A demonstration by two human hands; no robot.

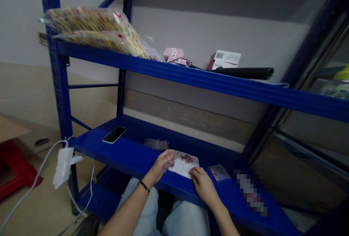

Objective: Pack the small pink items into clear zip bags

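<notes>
On shelf (131,152) — hands (163,163) (203,185) (both) touch packet (184,166).

glossy metal shelf (131,152), crinkly (clear) plastic bag (184,164)

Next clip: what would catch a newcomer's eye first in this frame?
The bright blue metal rack fills the view, with both hands at its lower shelf: the left hand and right hand rest on a white packet with a red print near the front edge. A dark phone lies flat further left on that shelf, and a stack of clear bags sits at the left end of the upper shelf.
</notes>
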